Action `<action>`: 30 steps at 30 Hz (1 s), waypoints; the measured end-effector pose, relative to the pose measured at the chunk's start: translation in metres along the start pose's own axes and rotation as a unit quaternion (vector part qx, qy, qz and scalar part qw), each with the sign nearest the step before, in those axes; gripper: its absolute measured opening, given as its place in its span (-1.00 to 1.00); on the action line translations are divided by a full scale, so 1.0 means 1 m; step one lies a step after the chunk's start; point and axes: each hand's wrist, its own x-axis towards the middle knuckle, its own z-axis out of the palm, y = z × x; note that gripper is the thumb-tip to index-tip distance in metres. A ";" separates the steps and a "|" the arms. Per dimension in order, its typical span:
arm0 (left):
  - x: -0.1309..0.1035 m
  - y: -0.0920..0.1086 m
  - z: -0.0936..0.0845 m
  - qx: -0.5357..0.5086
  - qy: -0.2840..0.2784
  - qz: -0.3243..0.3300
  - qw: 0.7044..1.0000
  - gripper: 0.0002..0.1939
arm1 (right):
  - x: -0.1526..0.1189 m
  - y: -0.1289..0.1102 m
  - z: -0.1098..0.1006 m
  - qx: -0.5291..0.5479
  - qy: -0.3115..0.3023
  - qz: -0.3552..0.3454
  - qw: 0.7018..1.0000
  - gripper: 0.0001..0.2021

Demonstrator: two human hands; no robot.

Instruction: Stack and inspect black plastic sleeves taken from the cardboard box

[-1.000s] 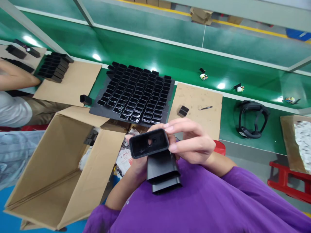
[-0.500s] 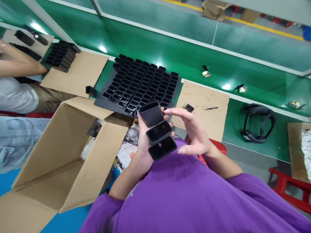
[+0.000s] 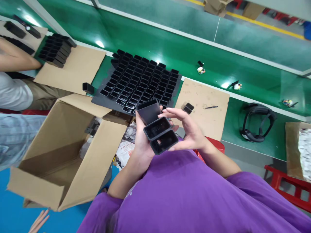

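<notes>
Three black rectangular cases (image 3: 149,111) lie stacked in a slanted row across my left hand (image 3: 142,142), which is wrapped round them from the left and below. The two nearer cases (image 3: 164,142) show dark hollow openings. My right hand (image 3: 188,129) is at their right side, its thumb at the edge of the nearest case and its curved fingers by the upper ones. Beyond my hands, rows of several open black cases (image 3: 141,81) stand on a dark sheet (image 3: 110,104).
An open cardboard box (image 3: 82,155) stands at the left. Flat cardboard (image 3: 209,92) at the right holds small black pieces (image 3: 188,108) and tweezers (image 3: 211,107). A black headset (image 3: 257,123) lies farther right. Another person's arm (image 3: 19,58) is at the far left, and a hand (image 3: 39,221) is at the bottom left.
My right hand has closed in on the cases, its thumb now at the nearest one. The nearest case sits closer against its neighbour. Another person's hand has appeared at the bottom left, and a box flap has moved.
</notes>
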 end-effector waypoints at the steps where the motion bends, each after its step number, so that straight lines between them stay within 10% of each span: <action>1: 0.000 0.000 0.000 -0.005 -0.004 -0.013 1.000 -0.41 | 0.000 0.000 0.000 0.001 0.002 -0.002 1.000 0.03; 14: 0.000 -0.002 0.001 -0.027 0.001 -0.045 0.999 -0.30 | 0.001 0.005 0.004 0.021 0.061 -0.032 0.997 -0.01; 23: -0.004 -0.009 -0.002 -0.011 0.006 0.046 0.999 -0.53 | 0.000 0.011 0.007 0.007 0.043 -0.039 0.998 0.06; 30: -0.006 -0.002 0.000 0.006 0.030 0.078 0.997 -0.26 | 0.003 0.012 0.006 -0.003 0.032 -0.098 0.995 0.05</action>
